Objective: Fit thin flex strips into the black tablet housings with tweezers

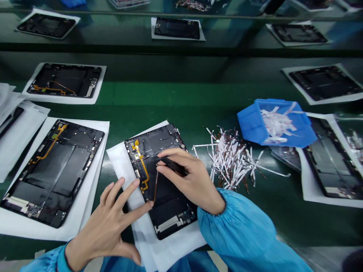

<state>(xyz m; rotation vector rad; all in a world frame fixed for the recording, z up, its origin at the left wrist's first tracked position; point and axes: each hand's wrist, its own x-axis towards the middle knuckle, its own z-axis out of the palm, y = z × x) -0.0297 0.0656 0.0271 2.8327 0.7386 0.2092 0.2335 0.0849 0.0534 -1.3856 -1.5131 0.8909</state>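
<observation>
Fingers of right hand pinching black tool, left fingers splayed against tablet frame

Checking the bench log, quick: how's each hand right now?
Left hand: open, fingers spread, touching the tablet frame.
Right hand: closed, holding a black tool.

Two hands, one blue bin, nine dark tablet housings.

A glossy green workbench fills the view — a darker raised shelf behind it.
</observation>
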